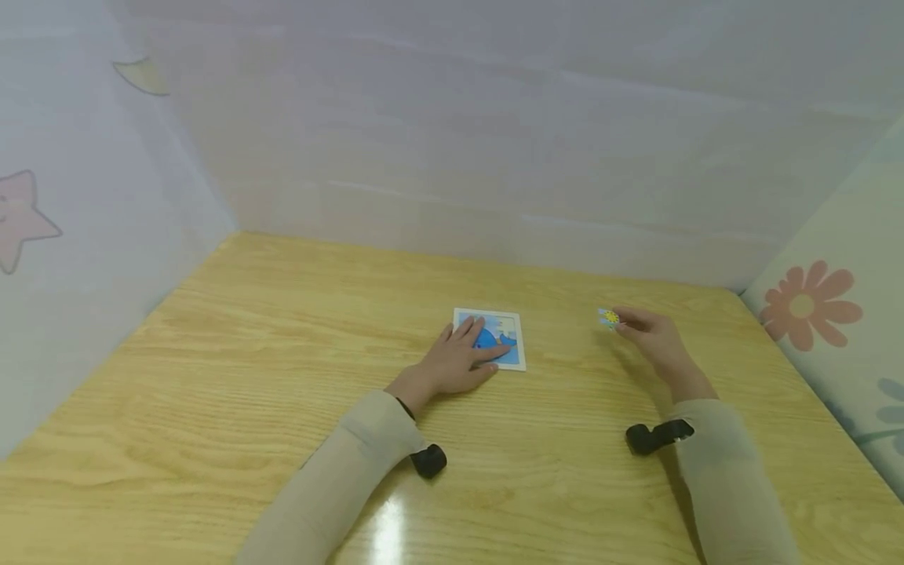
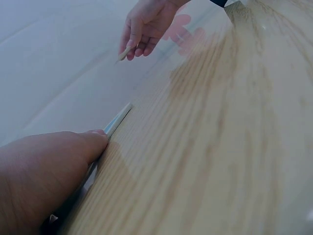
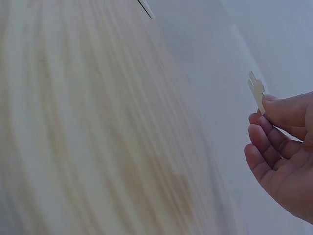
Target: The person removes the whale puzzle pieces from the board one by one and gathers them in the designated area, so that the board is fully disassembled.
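A small square picture puzzle (image 1: 521,357) with a white frame and a blue whale lies flat on the table. My left hand (image 1: 459,365) rests on its left part with fingers spread, hiding some of the picture. In the left wrist view the puzzle's edge (image 2: 120,120) shows beside the thumb. Off to the right, my right hand (image 1: 655,341) pinches a small puzzle piece (image 1: 610,317) with a yellow sun on light blue, raised above the table. Its thin, notched outline (image 3: 257,92) stands edge-on between thumb and fingers in the right wrist view.
The wood-grain table (image 1: 282,314) runs back to a pale cloth wall (image 1: 459,141). A side cloth with a red flower (image 1: 801,306) borders the right edge, and another with a pink star (image 1: 24,220) the left. Black wrist cameras sit on both sleeves.
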A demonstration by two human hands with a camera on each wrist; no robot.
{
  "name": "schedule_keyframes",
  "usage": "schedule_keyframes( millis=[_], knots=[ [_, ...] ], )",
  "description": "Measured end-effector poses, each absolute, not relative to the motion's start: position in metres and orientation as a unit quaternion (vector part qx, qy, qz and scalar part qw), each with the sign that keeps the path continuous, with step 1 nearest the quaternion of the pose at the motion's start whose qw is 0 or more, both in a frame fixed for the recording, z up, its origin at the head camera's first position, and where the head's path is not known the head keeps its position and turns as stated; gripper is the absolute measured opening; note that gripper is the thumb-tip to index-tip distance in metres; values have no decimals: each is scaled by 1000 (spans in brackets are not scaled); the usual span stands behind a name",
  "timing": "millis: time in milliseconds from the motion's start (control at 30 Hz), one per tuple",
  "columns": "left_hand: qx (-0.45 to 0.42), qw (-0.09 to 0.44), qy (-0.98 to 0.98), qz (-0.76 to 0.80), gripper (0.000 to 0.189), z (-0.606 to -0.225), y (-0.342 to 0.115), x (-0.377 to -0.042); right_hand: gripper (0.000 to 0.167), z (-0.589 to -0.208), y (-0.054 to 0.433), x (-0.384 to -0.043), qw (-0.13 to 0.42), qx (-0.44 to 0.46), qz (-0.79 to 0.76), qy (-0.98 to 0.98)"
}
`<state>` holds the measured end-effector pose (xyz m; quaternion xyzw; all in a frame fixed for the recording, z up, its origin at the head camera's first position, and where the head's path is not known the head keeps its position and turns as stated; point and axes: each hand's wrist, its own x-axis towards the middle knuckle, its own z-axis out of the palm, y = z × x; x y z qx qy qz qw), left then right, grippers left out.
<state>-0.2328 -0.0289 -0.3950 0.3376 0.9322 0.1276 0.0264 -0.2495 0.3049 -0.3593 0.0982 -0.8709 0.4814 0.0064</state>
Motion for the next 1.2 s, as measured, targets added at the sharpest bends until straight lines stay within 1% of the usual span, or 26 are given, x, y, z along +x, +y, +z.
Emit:
schedule_keyframes(
  millis=[133, 333, 500, 867, 1100, 1200],
  knots=[
    [338, 27, 932, 130, 43, -396, -29, -234, 45, -364, 313, -250, 12, 92, 482, -871],
    [346, 29, 924, 159, 44, -397, -31, -234, 48, -371, 324, -249, -20, 48, 499, -865],
    [340, 33, 929, 141, 43, -392, -30, -230, 49, -376, 330, -250, -31, 16, 492, -870],
    [333, 36, 933, 129, 42, -393, -29, -232, 50, -384, 336, -253, -32, -5, 481, -876],
    [333, 38, 933, 129, 42, -392, -29, -232, 52, -390, 336, -251, -49, -52, 584, -809],
    [331, 39, 934, 127, 42, -391, -29, -232, 52, -390, 337, -251, -45, -48, 580, -812]
  ],
)
